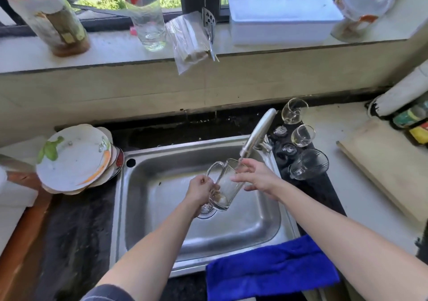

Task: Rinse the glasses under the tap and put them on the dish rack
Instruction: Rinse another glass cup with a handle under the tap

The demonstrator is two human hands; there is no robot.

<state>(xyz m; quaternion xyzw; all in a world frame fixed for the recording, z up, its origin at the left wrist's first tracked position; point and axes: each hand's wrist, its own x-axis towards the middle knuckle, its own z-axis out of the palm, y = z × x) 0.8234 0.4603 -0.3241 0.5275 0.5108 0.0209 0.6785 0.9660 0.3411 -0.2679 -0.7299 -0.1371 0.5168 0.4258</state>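
Left hand (201,193) curled round the glass mug (229,186), holding it tilted over the sink (243,226). Right hand (258,180) loosely spread, fingers touching the mug's upper wall, tap spout (257,131) just above. Other glasses (303,135) on the desk beyond it.

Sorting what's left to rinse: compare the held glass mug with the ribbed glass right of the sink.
The glass mug has smooth walls; the ribbed glass has grooved ones. The glass mug is held tilted under the tap by the left hand; the ribbed glass lies on its side, untouched. Both are clear.
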